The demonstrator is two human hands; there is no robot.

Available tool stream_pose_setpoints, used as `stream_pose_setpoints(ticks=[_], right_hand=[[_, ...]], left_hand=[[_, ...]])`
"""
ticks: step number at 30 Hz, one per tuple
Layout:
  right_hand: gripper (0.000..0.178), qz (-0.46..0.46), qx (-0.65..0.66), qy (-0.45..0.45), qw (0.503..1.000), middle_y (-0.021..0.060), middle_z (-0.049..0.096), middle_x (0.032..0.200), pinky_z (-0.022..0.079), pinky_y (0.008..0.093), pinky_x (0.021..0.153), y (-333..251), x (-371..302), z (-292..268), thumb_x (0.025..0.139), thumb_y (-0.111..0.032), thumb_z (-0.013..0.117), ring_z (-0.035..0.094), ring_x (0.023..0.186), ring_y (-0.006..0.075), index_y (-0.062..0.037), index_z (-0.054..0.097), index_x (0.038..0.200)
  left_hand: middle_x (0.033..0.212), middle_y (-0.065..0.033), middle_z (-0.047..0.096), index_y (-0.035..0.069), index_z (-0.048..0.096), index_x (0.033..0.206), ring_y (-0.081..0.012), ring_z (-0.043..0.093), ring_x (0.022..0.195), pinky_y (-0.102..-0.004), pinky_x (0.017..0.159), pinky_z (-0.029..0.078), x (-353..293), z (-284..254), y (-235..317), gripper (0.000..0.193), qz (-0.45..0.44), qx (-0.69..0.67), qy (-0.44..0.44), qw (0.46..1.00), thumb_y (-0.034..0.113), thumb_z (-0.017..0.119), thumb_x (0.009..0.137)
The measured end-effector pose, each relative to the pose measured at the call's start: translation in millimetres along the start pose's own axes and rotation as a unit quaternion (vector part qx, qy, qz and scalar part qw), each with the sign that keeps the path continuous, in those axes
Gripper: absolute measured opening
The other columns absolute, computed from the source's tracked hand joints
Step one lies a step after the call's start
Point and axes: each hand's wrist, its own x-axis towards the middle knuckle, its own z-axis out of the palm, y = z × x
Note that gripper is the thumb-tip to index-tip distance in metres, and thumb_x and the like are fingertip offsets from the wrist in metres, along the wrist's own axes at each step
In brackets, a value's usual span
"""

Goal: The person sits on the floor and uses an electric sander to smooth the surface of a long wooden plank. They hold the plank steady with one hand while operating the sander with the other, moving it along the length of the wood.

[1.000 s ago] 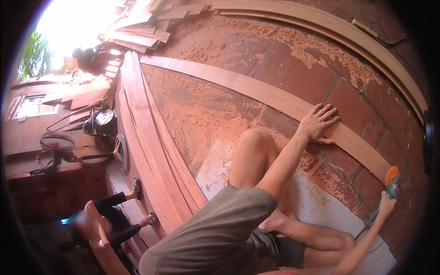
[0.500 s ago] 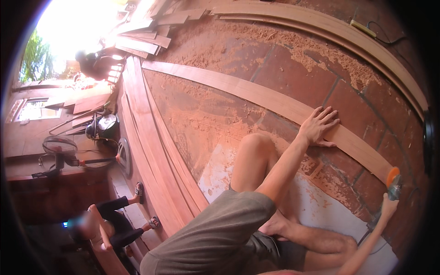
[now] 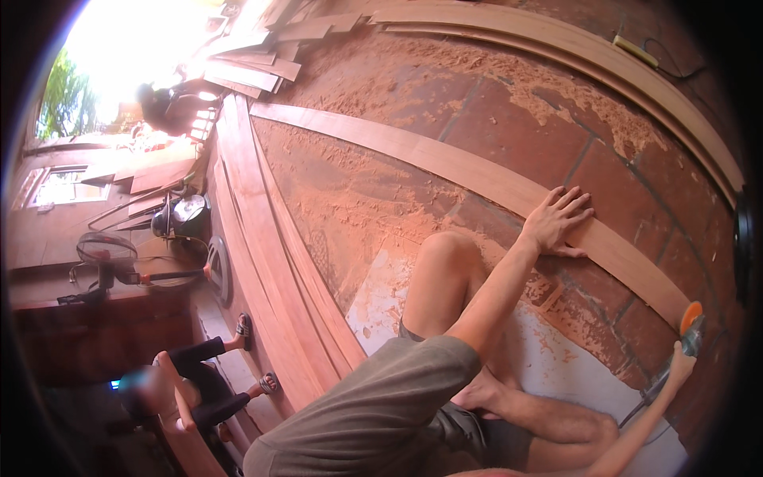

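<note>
A long, thin wooden board runs across the floor from the far left to the near right. My left hand lies palm down on it with fingers spread. At the board's right end, my right hand is wrapped round an angle grinder. The grinder's orange disc is tilted at the board's end; whether it touches the wood I cannot tell. A cord trails from the back of the tool, beside my bent leg.
Long boards lie to my left, and more boards lie beyond. Sawdust covers much of the tiled floor. At left are a fan and a seated person. A power strip rests at the far right.
My right hand and the grinder have shifted slightly right and nearer along the board's end. The left hand stays on the board. The whole view has moved a little.
</note>
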Motion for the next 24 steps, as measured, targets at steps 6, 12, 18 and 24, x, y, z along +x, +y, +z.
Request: stream_pose_setpoints(ticks=[6,12,18,24], right_hand=[[0.080,-0.083,-0.020,0.025,0.996,0.0299,0.058,0.138,0.044,0.0456,0.108,-23,-27,18,0.081,-0.038,0.074,0.057,0.127,0.0425,0.0077,0.048,0.142],[0.076,-0.047,-0.005,-0.016,0.999,0.0291,0.061,0.134,0.044,0.0454,0.107,-30,13,-1,0.082,-0.036,0.075,0.059,0.125,0.0398,0.0103,0.053,0.137],[0.076,-0.083,-0.007,0.017,0.996,0.0287,0.061,0.134,0.044,0.0454,0.107,-17,2,21,0.082,-0.038,0.076,0.059,0.126,0.0397,0.0082,0.053,0.137],[0.077,-0.027,0.003,-0.003,1.000,0.0272,0.062,0.134,0.045,0.0449,0.106,3,24,11,0.080,-0.038,0.076,0.060,0.124,0.0391,0.0066,0.053,0.138]], left_hand=[[0.160,-0.0124,0.040,0.013,0.054,0.147,-0.0326,0.029,0.152,-0.0521,0.125,0.019,-1,0,0,0.095,0.000,0.001,0.006,1.000,0.080,0.058,0.080],[0.159,-0.0124,0.041,0.012,0.055,0.146,-0.0328,0.030,0.151,-0.0527,0.124,0.020,2,-3,2,0.094,-0.001,-0.009,0.007,1.000,0.079,0.059,0.079],[0.159,-0.0131,0.040,0.011,0.055,0.145,-0.0330,0.030,0.152,-0.0529,0.124,0.020,2,3,1,0.095,0.002,-0.010,0.015,1.000,0.079,0.060,0.079],[0.160,-0.0130,0.040,0.012,0.055,0.145,-0.0324,0.028,0.152,-0.0524,0.125,0.020,-2,2,1,0.095,0.001,-0.007,0.018,1.000,0.079,0.060,0.078]])
